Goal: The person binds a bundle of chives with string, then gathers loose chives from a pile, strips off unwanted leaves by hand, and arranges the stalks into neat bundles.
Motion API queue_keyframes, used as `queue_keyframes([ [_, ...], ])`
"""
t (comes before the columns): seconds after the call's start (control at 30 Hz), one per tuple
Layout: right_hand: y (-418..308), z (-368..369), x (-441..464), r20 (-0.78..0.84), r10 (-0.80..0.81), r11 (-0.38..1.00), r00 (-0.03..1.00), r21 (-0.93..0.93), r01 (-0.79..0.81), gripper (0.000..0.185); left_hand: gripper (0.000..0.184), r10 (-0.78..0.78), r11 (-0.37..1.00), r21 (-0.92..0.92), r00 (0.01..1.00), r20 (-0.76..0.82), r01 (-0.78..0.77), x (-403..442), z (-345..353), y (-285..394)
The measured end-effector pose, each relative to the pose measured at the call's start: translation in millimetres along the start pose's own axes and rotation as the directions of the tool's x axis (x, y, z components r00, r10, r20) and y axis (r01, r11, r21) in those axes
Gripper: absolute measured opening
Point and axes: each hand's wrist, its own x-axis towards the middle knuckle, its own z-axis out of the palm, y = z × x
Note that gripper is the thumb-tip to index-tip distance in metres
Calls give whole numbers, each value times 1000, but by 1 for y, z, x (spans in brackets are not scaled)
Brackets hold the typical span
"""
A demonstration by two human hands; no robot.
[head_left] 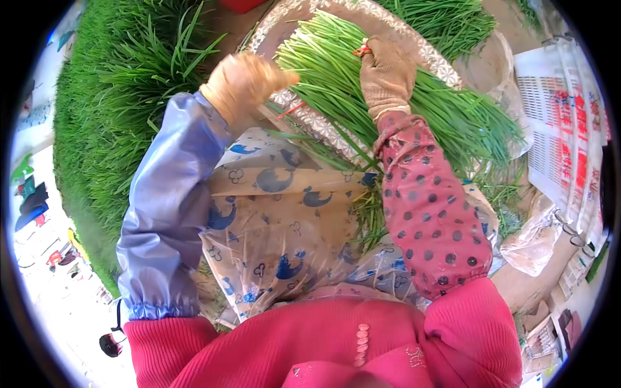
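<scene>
Green bunch (326, 64) clasped under the right hand (388, 74), left hand (242, 84) a blur beside it

And the scene is crowded on every side! The whole left is filled by a tall bank of grassy greens (123, 97), its blades spread close to the left hand. At the far right, a second heap of stalks (446, 26) is seen, and nearer on that side a white slotted crate (563, 123), marked with red lettering. Just in front of the crate, a crumpled clear plastic bag (533, 239) is spotted. The near middle is covered by a whale-printed plastic apron (278, 220), with green scraps (369, 216) strewn over it.

Now to the bunch: it is laid slantwise across an oval surface with a white-patterned rim (446, 68), pale ends to the far left, leafy tips to the right. Part of it is hidden by the gloved right hand, whose spotted sleeve (433, 200) is stretched in from the near right. The right fingers are clamped on the stalks, a red tie (362, 48) showing at their tips.

On the left, above a blue sleeve (171, 200), the gloved hand is held just beside the bunch's pale end. Its fingers are smeared by motion; whether anything is pinched there cannot be told. Just below, a red strip (292, 110) is seen by the rim.
</scene>
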Motion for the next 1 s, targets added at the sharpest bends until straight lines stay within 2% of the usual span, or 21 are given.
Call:
queue_keyframes([
  [0.03,0,1,-2,-24,-21,1000,999,11,22,12,45,-7,959,276,970,241,-62,-4,2,10],
  [0.07,1,1,-1,-43,-37,999,998,4,37,13,46,141,975,154,982,128,-160,-14,31,-1],
  [0.13,1,3,-3,-36,-6,999,999,38,8,13,55,251,965,45,960,122,-258,-14,44,0],
  [0.17,2,3,-3,-34,14,998,999,64,-11,14,59,252,957,88,943,217,-276,-14,57,-3],
  [0.2,2,3,-3,-27,18,998,999,64,-17,14,59,254,957,81,942,221,-277,-12,61,-3],
  [0.3,2,3,-3,-28,5,1000,1000,15,-5,15,63,286,956,-68,958,29,-284,-4,73,-6],
  [0.33,4,5,-4,-83,-26,999,996,39,29,14,62,338,934,-95,939,-69,-344,-1,77,-10],
  [0.43,4,6,-3,-76,-31,999,997,19,33,13,54,239,876,-414,968,-72,-247,3,75,-9],
  [0.47,3,5,-4,-109,-44,999,993,22,47,12,48,158,866,-491,984,79,-100,4,76,-9],
  [0.53,6,6,-3,-116,-60,998,991,16,63,12,49,132,805,-592,966,222,26,7,79,-12],
  [0.63,4,4,-2,-131,-71,997,989,-7,71,12,38,155,817,-576,956,248,16,5,83,-9],
  [0.7,1,-1,-1,-65,-41,999,997,0,41,12,32,167,808,-589,951,262,21,1,90,-7],
  [0.73,3,0,-2,-118,-65,998,991,17,68,13,32,261,888,-411,962,81,-206,-1,91,-9],
  [0.77,2,0,-3,-120,-59,998,991,16,61,13,32,386,902,-179,919,-76,-394,-1,92,-10],
  [0.8,1,-1,-3,-147,-73,997,986,3,75,14,32,394,899,-179,916,-74,-401,-3,95,-10],
  [0.87,-1,-3,-3,-182,-81,997,980,-12,80,14,38,363,889,-211,906,-217,-407,-7,101,-9],
  [0.9,-1,-4,-3,-157,-70,997,985,4,72,15,38,372,885,-209,903,-216,-415,-8,100,-7],
  [0.93,-1,-4,-3,-130,-61,998,990,18,64,16,35,293,939,-197,956,28,-282,-10,100,-3],
  [0.97,1,-3,-3,-135,-57,998,989,11,59,16,33,186,978,-147,946,265,-151,-10,100,1],
  [1.0,2,-1,-3,-98,-53,998,994,26,55,15,31,156,969,-220,968,196,-112,-8,97,5],
])
